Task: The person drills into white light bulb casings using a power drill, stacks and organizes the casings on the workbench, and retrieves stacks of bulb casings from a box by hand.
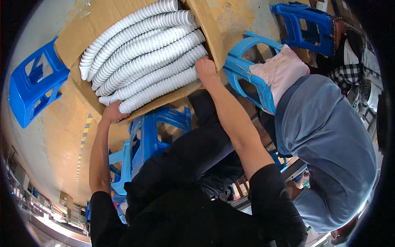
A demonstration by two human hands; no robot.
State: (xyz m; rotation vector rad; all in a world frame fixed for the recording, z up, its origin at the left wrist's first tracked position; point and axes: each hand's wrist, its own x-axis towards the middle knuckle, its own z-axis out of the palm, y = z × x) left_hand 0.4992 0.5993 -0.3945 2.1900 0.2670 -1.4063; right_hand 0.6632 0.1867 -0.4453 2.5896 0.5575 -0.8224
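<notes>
- yellowish floor, worn to grey in patches, spreads out around the work; a striped tape line runs along it on the left.
- grey-blue clothing covers a co-worker close by on the right, next to a light blue stool with a pale pink cloth over it.
- black clothing of the person at work fills the lower middle, with both bare forearms reaching up from the sleeves.
- brown cardboard box stands open in front of the person, its flaps folded outward.
- deep blue plastic stools sit around it: a left stool just beside the box, a far stool at the upper right, and a near stool below the box's near edge (whether it bears the box, i cannot tell).
- white stacks of nested, cup-like pieces lie side by side inside the box, slanting up to the right, some of them bowed.
- the nearest stack lies along the box's near wall, between the two hands.
- the left hand has its grip closed around the lower left end of that stack.
- the right hand has its grip curled on the upper right end, fingers partly hidden.
</notes>
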